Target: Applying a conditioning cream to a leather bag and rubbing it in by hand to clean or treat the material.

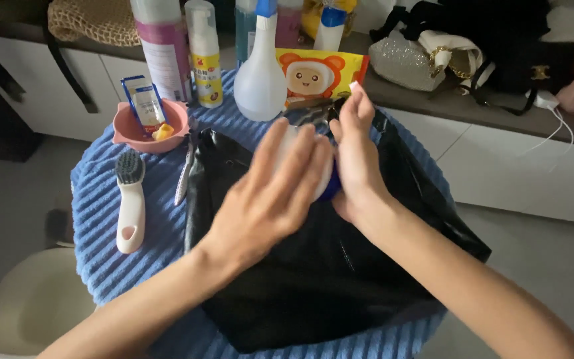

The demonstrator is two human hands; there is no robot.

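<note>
**Head view: both hands closed around a small round jar over a black bag**

Head view. Left hand (280,193) lies flat over the top of a small round jar (323,181), fingers together and curved down its near side. Right hand (357,159) cups the jar's right side, fingers straight and pointing far. Both hands grip it; little of the jar shows, only a pale top and a dark blue lower edge.

Handling, as a judgement: light, rigid, smooth-walled, likely slippery. Best held as now, one palm on the lid, the other around the body. It has no clear long axis; the lid looks tipped toward the left, though hidden too much to be sure.

The jar sits above the far middle of a glossy black bag (327,279), soft and crumpled, on a blue ribbed towel (94,219). Left: a white brush (129,199) and a pink bowl (151,126). Far: a spray bottle (260,73).
</note>
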